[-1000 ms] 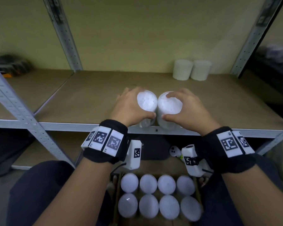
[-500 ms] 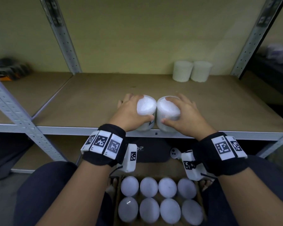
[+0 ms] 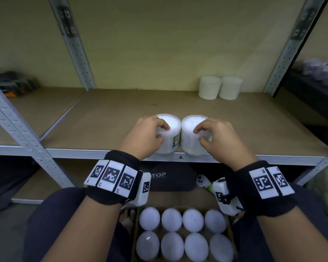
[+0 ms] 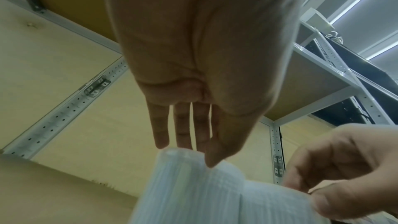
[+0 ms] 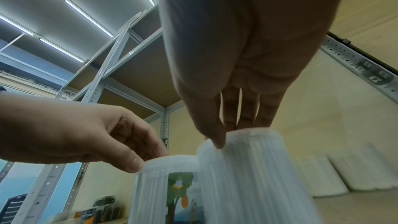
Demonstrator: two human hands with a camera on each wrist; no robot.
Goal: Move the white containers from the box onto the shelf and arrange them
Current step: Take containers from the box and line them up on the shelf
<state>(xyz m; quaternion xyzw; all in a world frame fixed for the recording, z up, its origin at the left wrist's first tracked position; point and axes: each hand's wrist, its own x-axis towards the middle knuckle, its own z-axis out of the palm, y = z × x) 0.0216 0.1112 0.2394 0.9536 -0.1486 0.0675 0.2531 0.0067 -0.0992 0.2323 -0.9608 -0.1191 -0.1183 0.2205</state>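
Note:
Two white ribbed containers stand upright side by side, touching, at the shelf's (image 3: 112,118) front edge. My left hand (image 3: 159,132) pinches the lid rim of the left container (image 3: 171,121), which has a picture label, thumb on the side and fingertips on top. My right hand (image 3: 200,134) pinches the right container (image 3: 189,140) the same way. The left wrist view shows my left hand (image 4: 193,154) at its container's (image 4: 193,193) top. The right wrist view shows my right hand (image 5: 228,135) at the top of its container (image 5: 247,176). Below, a cardboard box (image 3: 230,229) holds several more containers (image 3: 171,220).
Two white containers (image 3: 209,87) (image 3: 230,87) stand together at the shelf's back right, near a metal upright (image 3: 284,53). Another upright (image 3: 72,44) rises at the back left. A dark bag (image 3: 169,178) lies under the shelf behind the box. Bare shelf board stretches between front and back.
The two containers came down from a tilted hold to stand upright on the shelf's front edge. Both hands slid from round the sides up to the lid rims.

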